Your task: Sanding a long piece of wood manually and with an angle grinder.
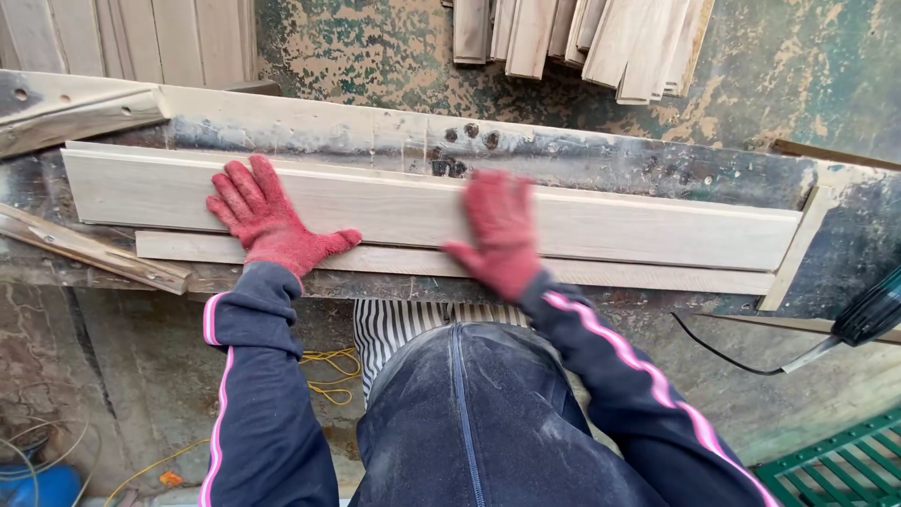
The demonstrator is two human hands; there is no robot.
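Workbench (601, 160): long, scarred, paint-flecked surface running beyond both sets of fingertips, with a raised back rail past them.

Upper plank (657, 225): pale wood, lying flat lengthwise on the bench, directly under both palms and running well past the outer fingers on either side. A narrower lower plank (657, 274) pokes out from under it on the wrist side of the fingers, along the bench's near edge.

Stack of pale boards (582, 38): well beyond the fingertips, leaning against the mottled wall.

Rough wood scrap (94, 252): off to the outside of the left little finger, tilted on the bench end.

Power tool with black cord (868, 314): well out past the right thumb side, low at the frame edge.

Left hand (267, 221), red knit glove: fingers spread wide, flat on the upper plank, thumb out toward the other hand, gripping nothing.

Right hand (502, 235), same glove: blurred; fingers look held together, laid flat on the same plank, not closed around anything.
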